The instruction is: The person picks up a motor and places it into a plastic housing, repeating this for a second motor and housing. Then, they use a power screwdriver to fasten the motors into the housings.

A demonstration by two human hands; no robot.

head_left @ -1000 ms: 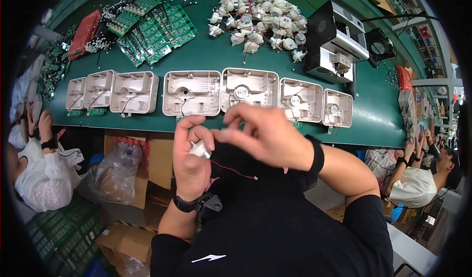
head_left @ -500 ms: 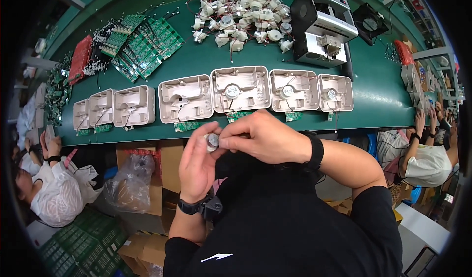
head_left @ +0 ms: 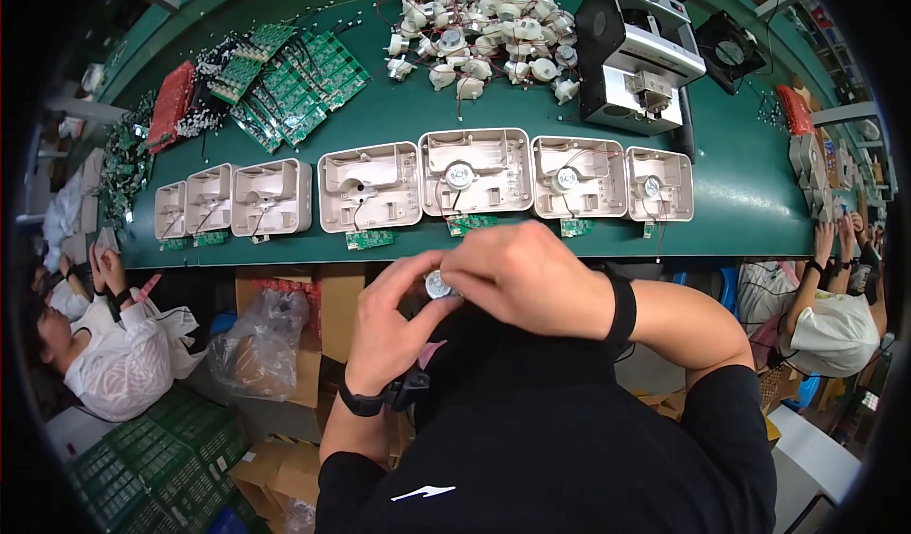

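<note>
A small round motor (head_left: pixel 437 285) with a silver metal face is between my hands, just in front of the bench edge. My left hand (head_left: pixel 387 330) grips it with thumb and curled fingers. From the right, my right hand (head_left: pixel 531 278) pinches at its upper edge, and its fingertips partly cover it. Behind my hands, a row of beige plastic housings stands open side up. Three of them, such as the large middle housing (head_left: pixel 474 202), have a round motor seated inside. The housing to its left (head_left: pixel 370 213) shows a bare post hole and a cable to a green circuit board (head_left: pixel 369 239).
At the back lies a pile of white motors with red wires (head_left: pixel 484 36). Right of it stands a silver and black machine (head_left: pixel 645 55). Stacked green circuit boards (head_left: pixel 304 88) and a red bag (head_left: pixel 171 107) lie back left. Co-workers sit on both sides.
The motor's face has turned more toward the view. My left thumb has come under it, and my right hand has closed in over its edge. The whole view has shifted slightly.
</note>
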